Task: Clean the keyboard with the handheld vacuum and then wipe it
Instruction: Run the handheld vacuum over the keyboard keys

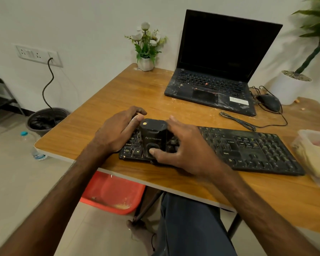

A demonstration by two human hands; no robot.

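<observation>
Forearms [44, 209] are extended from the near side; a wooden table [118, 89] is spread beneath both hands; a laptop [220, 52], lid raised and screen dark, is set well beyond the right hand [183, 145]; a black keyboard [248, 148] is laid from under the left hand [118, 130] out past the right hand; the handheld vacuum [151, 133] is stood upright on the keyboard's left part, between the hands; it is gripped by the right hand, thumb pressed on its front button; the keyboard's left end is held by the left hand, fingers curled over the far edge; a mouse [268, 101] is seen far beyond the right hand.
</observation>
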